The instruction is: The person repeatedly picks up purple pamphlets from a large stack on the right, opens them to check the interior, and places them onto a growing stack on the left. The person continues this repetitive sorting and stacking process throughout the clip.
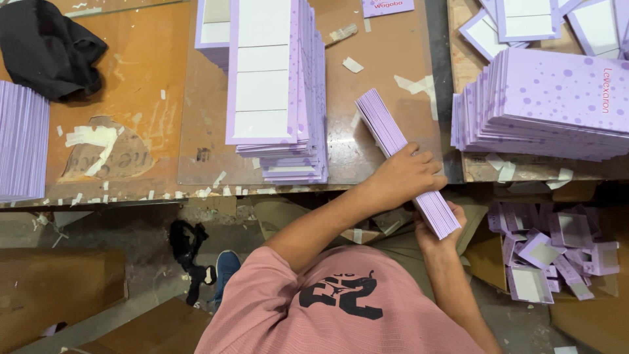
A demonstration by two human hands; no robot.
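A person in a pink shirt [341, 308] stands at a worn wooden workbench [151, 85] and holds a thick bundle of lilac cards [403, 157] on edge, slanted across the bench's near lip. The left hand [405, 176] lies over the top of the bundle about halfway along it, fingers curled down across the card edges and closed on them. The right hand [438, 231] cups the near end of the same bundle from underneath, the thumb wrapped up one side, so both hands have a firm grasp on it. The far end of the bundle rests on the bench, up and away from the left hand.

Just beyond the left hand, towards the left, rises a tall stack of flat lilac sheets with white panels [275, 85]. To the right of both hands, across a dark gap in the bench, sits a fanned pile of speckled lilac sheets [544, 105], with several shallow lilac trays [524, 19] behind it. Below the right hand, off the bench, a cardboard bin holds a jumble of folded lilac boxes [557, 249]. Far off to the left of the hands lie a crumpled black cloth [46, 46] and another lilac stack [23, 141] at the bench's edge. Scraps of pale tape [92, 137] litter the wood.
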